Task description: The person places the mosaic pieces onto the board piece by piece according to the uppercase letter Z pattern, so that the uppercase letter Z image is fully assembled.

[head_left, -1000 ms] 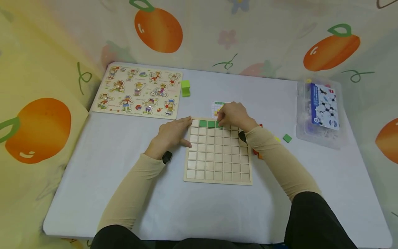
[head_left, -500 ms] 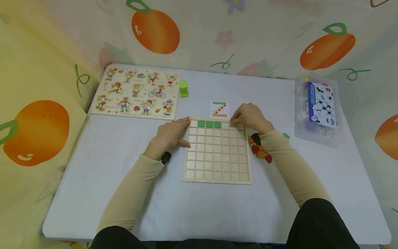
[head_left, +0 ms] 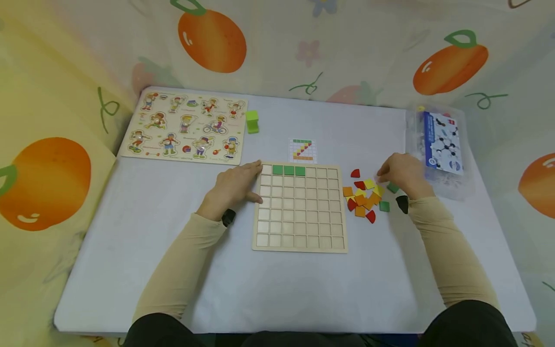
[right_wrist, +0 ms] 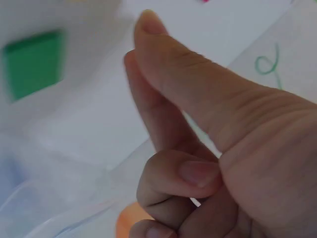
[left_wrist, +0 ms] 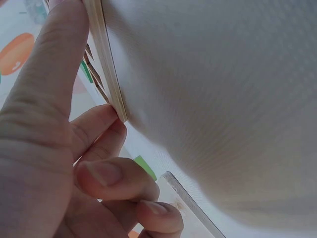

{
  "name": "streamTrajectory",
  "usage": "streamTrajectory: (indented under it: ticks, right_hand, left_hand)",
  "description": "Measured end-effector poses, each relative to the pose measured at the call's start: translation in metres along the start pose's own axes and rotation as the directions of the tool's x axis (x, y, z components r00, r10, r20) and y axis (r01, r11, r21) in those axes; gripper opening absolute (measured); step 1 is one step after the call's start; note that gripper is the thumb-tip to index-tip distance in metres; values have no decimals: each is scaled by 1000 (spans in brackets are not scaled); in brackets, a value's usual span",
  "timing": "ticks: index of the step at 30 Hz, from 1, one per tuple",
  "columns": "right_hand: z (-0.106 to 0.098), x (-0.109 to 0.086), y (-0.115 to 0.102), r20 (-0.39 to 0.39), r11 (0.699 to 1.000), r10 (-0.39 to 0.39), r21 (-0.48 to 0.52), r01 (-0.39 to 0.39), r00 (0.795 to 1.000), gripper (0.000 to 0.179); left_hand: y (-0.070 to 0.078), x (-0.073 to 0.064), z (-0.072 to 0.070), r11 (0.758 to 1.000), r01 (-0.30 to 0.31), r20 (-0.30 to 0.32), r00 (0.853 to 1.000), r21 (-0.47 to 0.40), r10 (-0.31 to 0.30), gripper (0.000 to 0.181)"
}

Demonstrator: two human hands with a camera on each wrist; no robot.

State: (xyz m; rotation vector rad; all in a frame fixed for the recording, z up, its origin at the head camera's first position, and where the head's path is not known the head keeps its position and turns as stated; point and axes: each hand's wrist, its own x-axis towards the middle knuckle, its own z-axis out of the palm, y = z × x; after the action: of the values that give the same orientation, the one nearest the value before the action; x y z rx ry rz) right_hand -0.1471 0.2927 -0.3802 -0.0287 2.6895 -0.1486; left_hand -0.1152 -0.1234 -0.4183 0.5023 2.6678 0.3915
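Note:
In the head view, a wooden grid board [head_left: 301, 251] lies flat on the table, with three green square tiles [head_left: 288, 170] in its top row. My left hand [head_left: 234, 185] is at its left side, fingertips by the top corner and thumb lower on the edge. The left wrist view shows the thumb and fingers of this hand touching the board's edge [left_wrist: 110, 74]. Over the loose pieces to the right hovers my right hand [head_left: 403, 174], its thumb and index tips close together with nothing visible between them. A green tile [right_wrist: 34, 64] shows beside it in the right wrist view.
Loose orange squares [head_left: 360, 211], red quarter-round pieces [head_left: 355, 173] and yellow tiles [head_left: 369, 184] lie right of the board. A pattern card [head_left: 302, 158] sits above it. A picture puzzle [head_left: 186, 130], light green blocks [head_left: 252, 121] and a clear plastic box [head_left: 446, 185] stand farther back.
My right hand has let go of a green tile in the top row and moved right to the loose pieces, uncovering the card. My left hand has stayed at the board's edge.

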Motion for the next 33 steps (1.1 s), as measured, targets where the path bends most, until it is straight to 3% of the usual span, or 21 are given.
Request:
streamTrajectory:
  ticks: [7,17,22,27,33]
  right_hand:
    - [5,-12,24,13,995,95,-20,-95,995,34]
    - [18,-10,28,-67,994,76,-77,-81,995,36]
    - [9,-12,26,-60,998,69,2,-69,996,28]
    - [-6,-8,8,-102,995,2,96,8,995,21]
    - [-6,7,-37,-128,979,-132,137,149,983,23]
  left_hand:
    - [0,0,-1,1000,-6,7,1000,9,6,101]
    - [0,0,-1,1000,-7,-1,1000,0,7,102]
    - [0,-1,0,1000,-9,-7,1000,-8,9,102]
    - [-2,-1,-1,1000,-11,-18,1000,-5,10,101]
    - [-1,-1,0,1000,-11,-8,1000,-22,11,101]
